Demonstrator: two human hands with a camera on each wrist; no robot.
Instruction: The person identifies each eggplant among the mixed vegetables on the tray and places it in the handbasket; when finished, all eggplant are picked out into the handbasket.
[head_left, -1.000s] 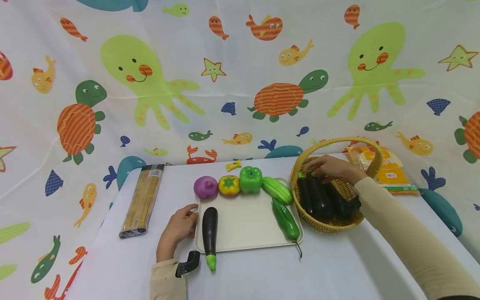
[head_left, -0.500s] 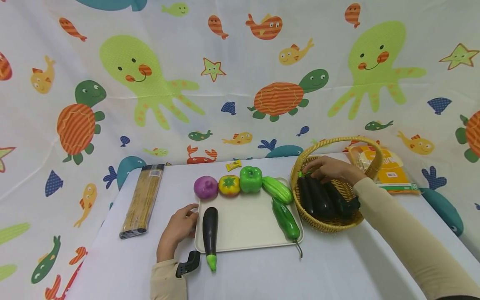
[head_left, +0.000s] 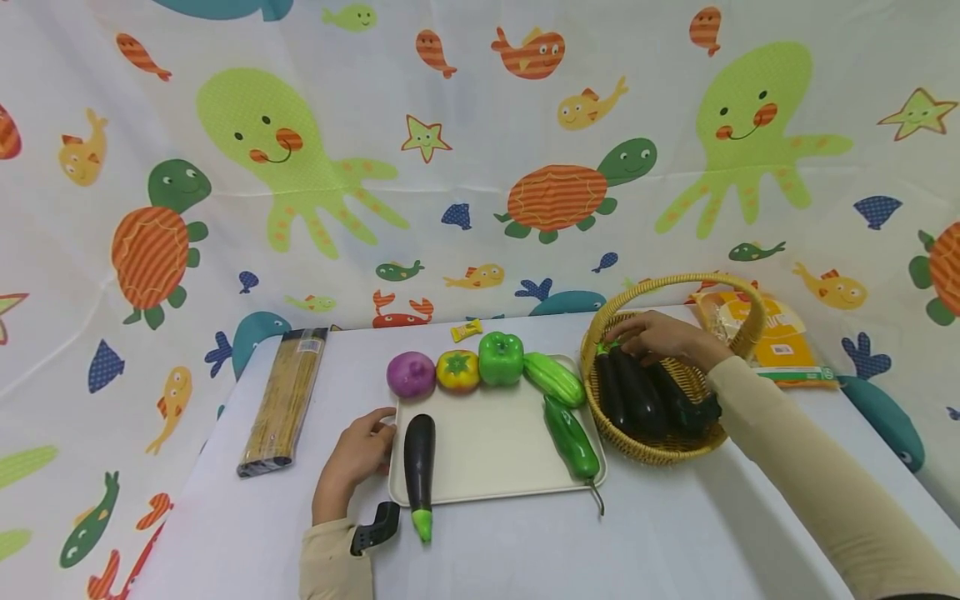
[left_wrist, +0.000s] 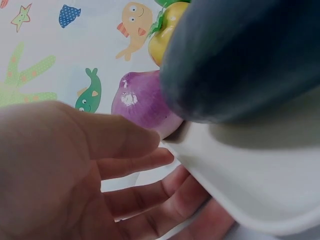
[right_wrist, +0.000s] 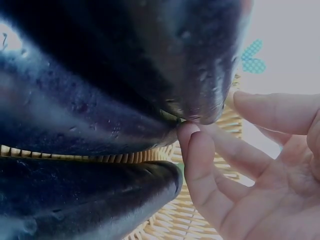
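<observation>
In the head view my left hand [head_left: 360, 458] rests at the left edge of the cream tray [head_left: 487, 450]. The left wrist view shows its fingers under the rim and its thumb near the corner, beside a purple onion [left_wrist: 145, 102]. On the tray lies a dark eggplant [head_left: 420, 458], its green end over the front edge. My right hand [head_left: 663, 337] reaches into the wicker basket [head_left: 652, 454] at the right. Its fingertips touch the end of one of several eggplants [right_wrist: 200, 65]; a narrow gap shows between thumb and eggplant.
A yellow fruit [head_left: 458, 371], a green bell pepper [head_left: 501, 358] and a ridged green vegetable [head_left: 555, 381] line the tray's back edge. A long green pepper [head_left: 572, 442] lies at its right. A stick-like pack [head_left: 285, 404] lies left; an orange bag [head_left: 787, 350] sits behind the basket.
</observation>
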